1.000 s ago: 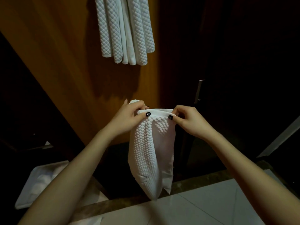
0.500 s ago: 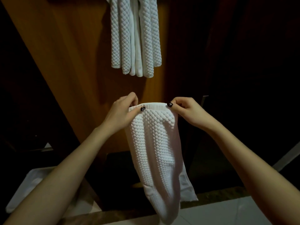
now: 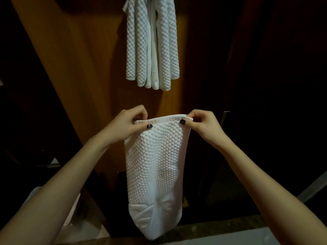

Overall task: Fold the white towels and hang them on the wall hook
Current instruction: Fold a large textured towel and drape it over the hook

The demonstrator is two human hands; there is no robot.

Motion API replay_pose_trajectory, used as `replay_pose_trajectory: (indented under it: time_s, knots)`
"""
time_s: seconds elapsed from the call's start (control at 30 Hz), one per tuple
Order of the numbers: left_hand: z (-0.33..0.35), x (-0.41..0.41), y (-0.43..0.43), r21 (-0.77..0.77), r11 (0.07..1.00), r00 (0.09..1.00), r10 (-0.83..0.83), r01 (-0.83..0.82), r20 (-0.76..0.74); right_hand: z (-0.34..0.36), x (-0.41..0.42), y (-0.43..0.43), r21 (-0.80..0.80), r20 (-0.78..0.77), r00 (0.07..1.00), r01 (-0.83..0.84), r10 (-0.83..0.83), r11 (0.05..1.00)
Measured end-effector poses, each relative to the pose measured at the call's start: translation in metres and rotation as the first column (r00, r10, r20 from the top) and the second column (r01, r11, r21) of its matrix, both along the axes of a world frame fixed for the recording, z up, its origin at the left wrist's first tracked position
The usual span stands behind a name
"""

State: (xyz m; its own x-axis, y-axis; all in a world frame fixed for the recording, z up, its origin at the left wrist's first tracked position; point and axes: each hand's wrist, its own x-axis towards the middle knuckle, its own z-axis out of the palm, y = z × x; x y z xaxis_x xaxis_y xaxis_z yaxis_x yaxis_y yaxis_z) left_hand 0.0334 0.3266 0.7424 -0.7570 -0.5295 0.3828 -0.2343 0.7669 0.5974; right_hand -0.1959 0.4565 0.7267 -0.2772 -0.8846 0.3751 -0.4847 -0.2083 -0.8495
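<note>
low at the near left, a pale white object [image 3: 72, 216] shows from behind the left forearm, too dim to tell what it is. behind it a wooden wall panel [image 3: 79, 68] runs up to the top edge. the left hand [image 3: 127, 125] is raised in front of the panel, thumb and curled fingers pinching the left top corner of a white towel [image 3: 154, 165] — the dark-painted thumbnail lies on the near face of the cloth. the towel hangs straight down between the two hands, seemingly doubled, with its bumpy weave toward the camera and a smooth band at the bottom. above it, farther off and apart from it, a bunch of hung towels [image 3: 152, 46] of the same weave drapes down the panel, its upper end cut off by the top edge. the right hand [image 3: 203, 124] pinches the right top corner of the held towel likewise, thumb in front, fingers curled behind. just right of that hand a slim metal handle [image 3: 224, 119] stands on a dark door. at the near right lie a stone sill [image 3: 212, 227] and pale floor tile [image 3: 230, 240].
</note>
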Motion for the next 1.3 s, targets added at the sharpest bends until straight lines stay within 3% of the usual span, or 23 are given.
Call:
replay_pose_trajectory:
  time_s: [0.1, 0.2, 0.4, 0.63, 0.77, 0.83, 0.97, 1.07, 1.17, 1.3]
  knots:
    - [-0.005, 0.020, -0.012, 0.081, 0.996, 0.978, -0.064, 0.049, 0.198, -0.002, 0.003, -0.009, 0.013, 0.036, 0.999, -0.017, 0.016, 1.000]
    - [-0.030, 0.030, -0.020, 0.131, 0.990, 0.949, -0.001, -0.042, 0.316, -0.011, 0.009, -0.015, 0.055, 0.065, 0.997, -0.047, 0.044, 0.997]
    - [-0.040, 0.027, -0.018, 0.049, 0.993, 0.959, 0.088, -0.105, 0.271, -0.018, 0.002, -0.017, 0.127, 0.070, 0.997, -0.030, 0.021, 0.991]
    - [-0.020, 0.011, -0.023, -0.138, 0.989, 0.956, 0.095, -0.058, 0.277, 0.000, -0.015, -0.012, 0.106, -0.156, 0.986, 0.073, -0.056, 0.992]
    - [-0.009, -0.004, -0.018, -0.013, 1.000, 0.978, 0.028, -0.026, 0.208, 0.006, -0.019, -0.009, 0.013, -0.209, 0.973, 0.106, -0.101, 0.994]
    - [0.000, -0.008, -0.018, -0.020, 1.000, 0.963, 0.004, 0.001, 0.269, 0.009, -0.020, -0.004, 0.008, -0.156, 0.984, 0.083, -0.081, 0.997]
    - [0.014, -0.015, -0.018, -0.210, 0.977, 0.892, 0.123, -0.032, 0.436, 0.011, -0.022, 0.003, 0.030, -0.078, 0.997, 0.016, -0.014, 0.999]
    - [0.013, -0.025, -0.012, -0.063, 0.998, 0.881, 0.028, 0.002, 0.472, 0.009, -0.024, 0.006, 0.027, -0.063, 0.998, -0.005, 0.006, 1.000]
    - [0.004, -0.034, -0.008, -0.043, 0.999, 0.848, 0.003, 0.023, 0.530, 0.007, -0.025, 0.009, 0.020, -0.067, 0.998, -0.016, 0.018, 1.000]
    - [-0.010, -0.044, -0.003, 0.021, 0.998, 0.897, -0.069, 0.066, 0.438, 0.006, -0.028, 0.017, 0.017, -0.085, 0.996, -0.002, 0.004, 1.000]
